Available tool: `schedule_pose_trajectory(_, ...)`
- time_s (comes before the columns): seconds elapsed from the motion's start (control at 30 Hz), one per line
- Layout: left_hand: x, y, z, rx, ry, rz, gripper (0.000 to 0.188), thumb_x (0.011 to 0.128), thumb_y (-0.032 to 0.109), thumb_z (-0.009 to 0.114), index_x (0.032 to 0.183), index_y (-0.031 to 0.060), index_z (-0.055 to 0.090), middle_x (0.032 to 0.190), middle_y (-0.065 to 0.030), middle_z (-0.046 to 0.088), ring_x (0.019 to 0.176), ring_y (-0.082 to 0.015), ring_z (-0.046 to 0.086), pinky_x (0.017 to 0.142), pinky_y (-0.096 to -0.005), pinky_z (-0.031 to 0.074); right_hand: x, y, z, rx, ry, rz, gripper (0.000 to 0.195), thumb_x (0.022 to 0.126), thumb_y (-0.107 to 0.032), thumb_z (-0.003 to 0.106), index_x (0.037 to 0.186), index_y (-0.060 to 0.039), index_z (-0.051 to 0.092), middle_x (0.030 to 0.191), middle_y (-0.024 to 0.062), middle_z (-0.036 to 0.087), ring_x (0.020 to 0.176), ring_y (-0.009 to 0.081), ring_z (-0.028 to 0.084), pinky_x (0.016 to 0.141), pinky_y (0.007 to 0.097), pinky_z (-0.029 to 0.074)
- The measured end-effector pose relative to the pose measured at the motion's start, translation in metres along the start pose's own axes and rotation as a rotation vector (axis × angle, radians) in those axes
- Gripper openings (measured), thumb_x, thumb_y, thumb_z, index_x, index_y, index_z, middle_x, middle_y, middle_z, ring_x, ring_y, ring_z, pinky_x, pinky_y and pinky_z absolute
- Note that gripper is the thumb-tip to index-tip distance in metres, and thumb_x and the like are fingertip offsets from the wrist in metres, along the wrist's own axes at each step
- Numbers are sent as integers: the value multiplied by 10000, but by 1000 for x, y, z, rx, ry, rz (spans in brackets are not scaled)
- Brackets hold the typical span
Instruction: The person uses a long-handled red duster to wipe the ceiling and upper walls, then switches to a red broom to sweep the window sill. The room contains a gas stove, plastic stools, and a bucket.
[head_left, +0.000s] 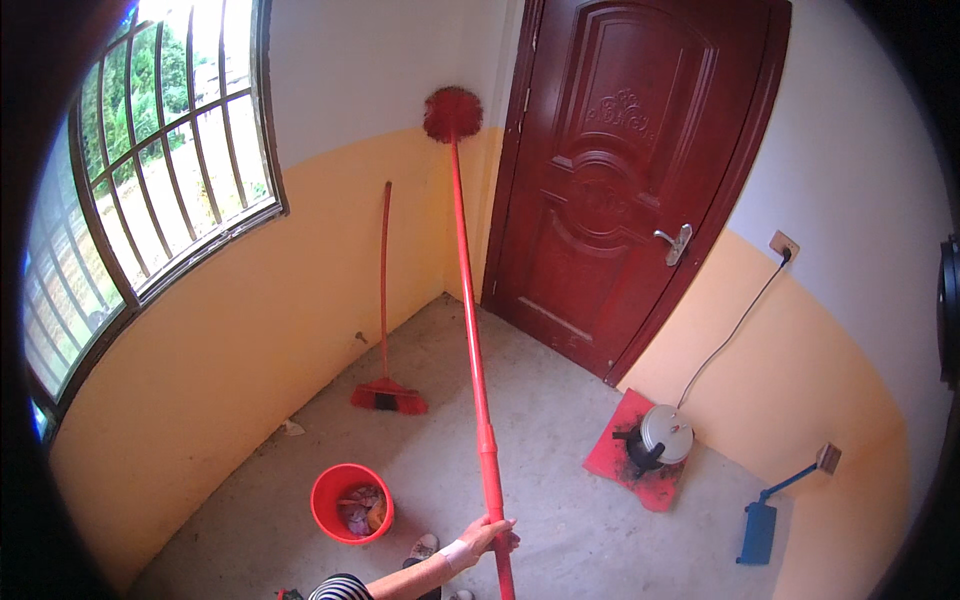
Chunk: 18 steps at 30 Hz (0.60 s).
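Observation:
My left hand (486, 534) is closed around the thick lower section of a long red telescopic pole (472, 337). At the pole's far end, a round red bristle duster head (453, 115) is up by the wall corner, left of the door; whether it touches the wall I cannot tell. The pole's near end runs out of the picture at the bottom. My right hand is out of view. To the left of my left hand, a red plastic bucket (324, 514) holds crumpled cloths or litter (364, 511).
A red broom (385, 300) leans on the left wall below a barred window (161, 142). Ahead is a dark red door (600, 187). At right, an electric pressure cooker (666, 435), plugged in, stands by a dirty red mat (615, 442); a blue dustpan (759, 532) is near the wall.

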<state>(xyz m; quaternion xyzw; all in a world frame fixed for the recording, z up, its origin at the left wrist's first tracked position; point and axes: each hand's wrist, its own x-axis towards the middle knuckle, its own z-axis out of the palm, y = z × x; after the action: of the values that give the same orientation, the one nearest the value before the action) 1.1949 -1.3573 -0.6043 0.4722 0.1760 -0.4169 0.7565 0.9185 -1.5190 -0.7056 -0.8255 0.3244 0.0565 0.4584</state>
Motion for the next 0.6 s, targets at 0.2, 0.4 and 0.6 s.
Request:
schedule_pose_trajectory(0.2, 24, 27, 7, -46, -104, 87, 409, 785, 254, 686, 1053, 35, 469, 897, -144, 623, 717, -248, 645, 654, -379, 553, -4, 9, 0, -12, -12, 10, 336, 788, -369, 650, 940, -73, 599, 773, 126, 631, 680, 240, 600, 609, 352, 469)
schedule_pose_trajectory(0.4, 68, 91, 2, 11, 64, 448, 334, 788, 201, 668, 975, 49, 436, 768, -120, 613, 450, -153, 535, 411, -306, 482, 4, -7, 0, 2, 7, -17, 339, 794, -375, 641, 946, -75, 597, 777, 125, 631, 684, 239, 599, 611, 352, 468)
schedule_pose_trajectory(0.6, 81, 67, -15, 49, 186, 476, 346, 769, 218, 688, 943, 54, 438, 731, -125, 613, 426, -146, 520, 392, -316, 475, 31, -58, -4, 47, 53, -90, 343, 801, -381, 631, 953, -77, 596, 781, 124, 630, 689, 238, 599, 613, 352, 467)
